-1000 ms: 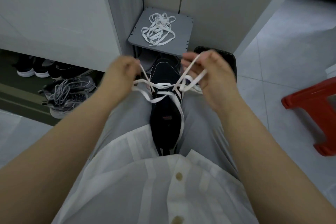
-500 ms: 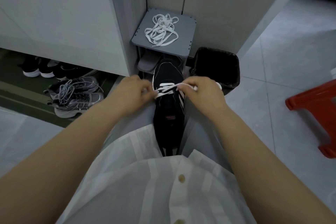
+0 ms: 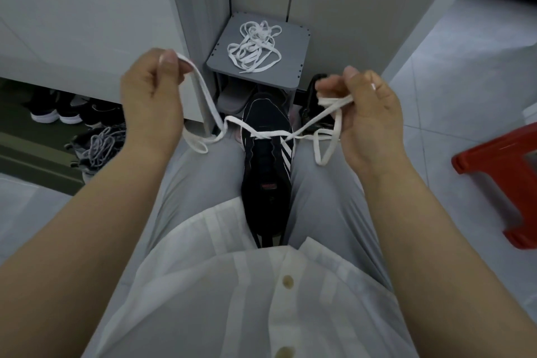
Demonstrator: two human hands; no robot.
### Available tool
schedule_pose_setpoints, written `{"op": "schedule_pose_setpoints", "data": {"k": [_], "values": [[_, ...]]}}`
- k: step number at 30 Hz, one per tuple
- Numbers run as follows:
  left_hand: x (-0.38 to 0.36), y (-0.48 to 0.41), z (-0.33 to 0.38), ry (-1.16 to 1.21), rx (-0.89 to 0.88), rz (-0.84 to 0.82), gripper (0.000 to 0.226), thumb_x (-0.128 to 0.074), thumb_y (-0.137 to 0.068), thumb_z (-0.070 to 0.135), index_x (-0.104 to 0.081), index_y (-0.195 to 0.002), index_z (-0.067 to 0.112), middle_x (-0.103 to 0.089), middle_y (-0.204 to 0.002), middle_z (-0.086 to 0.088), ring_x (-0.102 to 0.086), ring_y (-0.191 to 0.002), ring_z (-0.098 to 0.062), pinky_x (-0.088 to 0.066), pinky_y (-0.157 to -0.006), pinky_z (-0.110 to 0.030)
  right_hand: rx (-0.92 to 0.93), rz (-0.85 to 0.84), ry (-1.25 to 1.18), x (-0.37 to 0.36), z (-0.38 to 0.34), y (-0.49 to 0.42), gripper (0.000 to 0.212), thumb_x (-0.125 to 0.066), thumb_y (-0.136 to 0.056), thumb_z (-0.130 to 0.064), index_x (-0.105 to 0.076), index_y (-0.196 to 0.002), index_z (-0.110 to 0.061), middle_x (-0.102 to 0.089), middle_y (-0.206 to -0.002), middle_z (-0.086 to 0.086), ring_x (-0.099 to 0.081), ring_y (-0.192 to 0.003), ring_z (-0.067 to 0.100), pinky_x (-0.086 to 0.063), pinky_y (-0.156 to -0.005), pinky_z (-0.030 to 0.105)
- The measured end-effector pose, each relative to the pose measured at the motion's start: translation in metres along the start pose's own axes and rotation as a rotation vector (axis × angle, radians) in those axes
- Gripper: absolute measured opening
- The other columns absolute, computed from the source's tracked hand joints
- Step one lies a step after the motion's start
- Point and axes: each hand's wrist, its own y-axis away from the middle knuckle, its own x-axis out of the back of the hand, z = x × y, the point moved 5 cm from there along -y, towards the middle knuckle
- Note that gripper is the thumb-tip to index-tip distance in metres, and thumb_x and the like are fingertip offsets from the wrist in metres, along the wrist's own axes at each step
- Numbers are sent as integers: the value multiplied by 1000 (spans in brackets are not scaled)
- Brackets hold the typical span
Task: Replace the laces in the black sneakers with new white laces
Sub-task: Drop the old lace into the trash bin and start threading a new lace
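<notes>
- So far, we have the white lace [image 3: 270, 134] through only the eyelets nearest the toe of the black sneaker [image 3: 267, 171], which lies toe-away between our thighs; one crossing shows there, and the eyelet rows nearer us look bare
- Our left hand [image 3: 151, 93] pinches one end of the lace between thumb and forefinger, raised out to the side; our right hand [image 3: 369, 113] has its fingers curled round the other end, with a loop hanging below
- By our judgement, most of this shoe's lacing is left to do, plus the tying
- A second white lace [image 3: 255, 47] lies in a loose heap on top of the grey rack [image 3: 293, 67], so we take the other sneaker as not yet done; we cannot pick that shoe out for certain
- Under the rack's top, a grey slipper [image 3: 232, 96] sits on the lower shelf
- Just beside the rack, the dark bin [image 3: 308, 102] is mostly hidden behind our right hand; what it holds we cannot tell
- At the left, the low cupboard gap holds dark shoes [image 3: 55, 113], with grey sneakers [image 3: 96, 148] in front
</notes>
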Motion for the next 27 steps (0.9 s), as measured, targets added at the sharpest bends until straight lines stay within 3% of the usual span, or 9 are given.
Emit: {"op": "schedule_pose_setpoints", "data": {"k": [2,6,8,10,12,14,18,23,27], "values": [[-2,0,8,175,37,-40,31,-36,-97,20,-57,-74,22,-66,-85,-6,-64,-89,-24,-54,-82,-29,-24,-23,83,-4,3,0,36,-52,-93,-9,-44,-59,-21,-55,-54,-4,-50,-49,12,-49,-54,25],[-39,24,13,151,114,-450,25,-43,-91,23,-61,-76,17,-70,-73,5,-63,-71,-9,-50,-70,-20,-108,-100,660,-6,44,2,18,-61,-87,-15,-48,-77,-23,-49,-66,-6,-41,-51,1,-37,-53,17],[-57,44,5,-46,110,-647,28,-42,-86,30,-63,-76,14,-68,-76,1,-63,-73,-11,-49,-74,-26,-98,-174,808,-9,62,1,7,-61,-87,-17,-55,-85,-20,-51,-73,-10,-46,-62,-3,-38,-64,17],[-67,57,-8,-420,-35,-761,36,-39,-82,38,-63,-73,12,-64,-70,-2,-59,-70,-17,-47,-69,-33,-27,-247,1078,-8,74,-2,9,-60,-87,-18,-60,-95,-15,-53,-89,-7,-52,-85,7,-39,-79,23],[-67,60,-16,-620,-136,-768,38,-36,-79,42,-53,-63,12,-52,-57,0,-48,-58,-17,-37,-58,-32,-14,-293,1227,-6,82,-6,12,-59,-88,-23,-59,-99,-17,-56,-94,-3,-53,-94,18,-41,-84,28],[-64,56,-16,-626,-172,-750,40,-35,-75,47,-53,-61,14,-47,-56,3,-41,-54,-12,-31,-57,-28,-100,-302,1223,-4,87,-7,11,-54,-91,-31,-55,-91,-20,-58,-83,-3,-55,-86,19,-41,-76,30],[-58,41,-19,-589,-204,-650,34,-45,-81,35,-67,-93,11,-52,-80,1,-50,-74,-14,-34,-70,-21,-112,-230,1089,-5,84,-14,29,-41,-98,-31,-57,-82,-13,-55,-71,-5,-55,-75,17,-37,-68,28],[-65,33,-25,-620,-268,-687,38,-41,-81,13,-63,-110,6,-61,-105,-15,-55,-99,-30,-38,-87,-29,-39,-297,1168,-18,80,-21,3,-64,-84,-23,-66,-83,-21,-59,-71,-9,-58,-72,12,-48,-71,30],[-76,40,-28,-561,-256,-801,32,-44,-89,3,-57,-118,8,-62,-112,-10,-56,-103,-25,-41,-88,-31,-74,-371,1289,-27,75,-25,7,-72,-76,-28,-65,-79,-29,-53,-63,-14,-56,-71,10,-50,-71,31]]}}
